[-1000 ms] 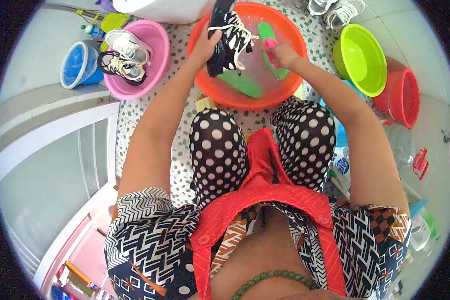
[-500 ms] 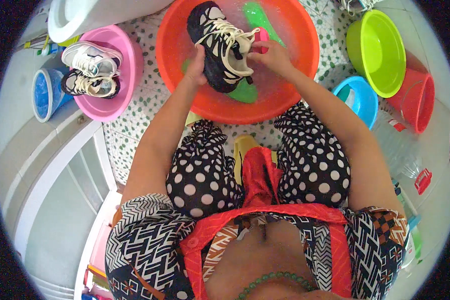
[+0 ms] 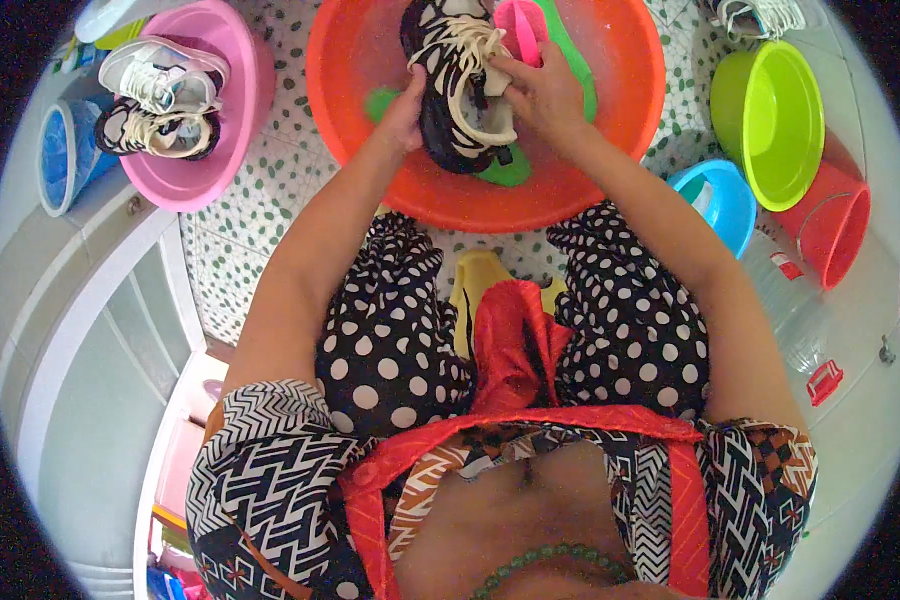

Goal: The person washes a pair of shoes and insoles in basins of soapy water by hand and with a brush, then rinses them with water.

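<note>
A black-and-white sneaker (image 3: 446, 105) with cream laces is held over a large orange basin (image 3: 450, 208), its toe pointing away from me. My left hand (image 3: 404, 112) grips the shoe's left side. On the other side, my right hand (image 3: 548, 92) is closed around a pink scrubbing brush (image 3: 518, 28), whose bristles are hidden. Fingertips of that hand also touch the shoe near its laces and collar. Beneath the sneaker, cloudy water and flat green shapes (image 3: 576, 75) show in the basin; the shoe covers part of them.
To the left, a pink basin (image 3: 255, 95) holds a white shoe (image 3: 165, 75) and a black-and-white shoe (image 3: 160, 130), beside a blue bin (image 3: 58, 160). On the right stand a lime basin (image 3: 785, 125), a blue basin (image 3: 738, 205), a red bucket (image 3: 840, 220) and a clear bottle (image 3: 795, 310).
The view has shifted, with the basin nearer the top edge. The sneaker stands more upright in the picture, and more of the pink brush shows beyond my right hand.
</note>
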Demonstrator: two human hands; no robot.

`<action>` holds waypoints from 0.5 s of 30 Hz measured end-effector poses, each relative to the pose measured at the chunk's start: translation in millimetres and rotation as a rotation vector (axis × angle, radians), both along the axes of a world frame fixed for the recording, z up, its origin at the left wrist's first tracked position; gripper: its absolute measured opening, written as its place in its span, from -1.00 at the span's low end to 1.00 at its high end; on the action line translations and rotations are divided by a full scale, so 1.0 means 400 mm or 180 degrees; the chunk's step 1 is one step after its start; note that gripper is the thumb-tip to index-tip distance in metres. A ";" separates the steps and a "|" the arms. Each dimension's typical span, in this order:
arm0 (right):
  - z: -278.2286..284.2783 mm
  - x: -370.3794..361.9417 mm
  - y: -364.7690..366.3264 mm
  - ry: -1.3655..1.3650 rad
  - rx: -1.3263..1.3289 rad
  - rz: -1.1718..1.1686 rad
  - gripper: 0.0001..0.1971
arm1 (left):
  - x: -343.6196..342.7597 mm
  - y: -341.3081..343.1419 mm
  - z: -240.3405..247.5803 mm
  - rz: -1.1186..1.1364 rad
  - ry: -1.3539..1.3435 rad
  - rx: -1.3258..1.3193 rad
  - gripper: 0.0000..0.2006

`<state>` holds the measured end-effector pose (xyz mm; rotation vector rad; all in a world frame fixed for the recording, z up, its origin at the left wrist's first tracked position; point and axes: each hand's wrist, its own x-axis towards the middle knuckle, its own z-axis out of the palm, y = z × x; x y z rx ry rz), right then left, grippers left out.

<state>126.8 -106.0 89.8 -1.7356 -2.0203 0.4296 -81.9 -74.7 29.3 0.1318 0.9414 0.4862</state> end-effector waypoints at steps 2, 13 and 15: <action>-0.007 0.001 0.004 0.0104 -0.0047 -0.0041 -0.72 | 0.009 -0.010 0.009 -0.0083 -0.0026 -0.0152 -0.33; 0.018 -0.010 0.067 0.1057 -0.0941 -0.0626 -0.81 | -0.021 0.060 0.055 -0.0197 0.3533 0.4095 -0.43; 0.054 -0.023 0.075 0.1496 -0.1168 -0.0894 -0.82 | -0.017 0.097 0.102 -0.0482 0.3046 0.5090 -0.46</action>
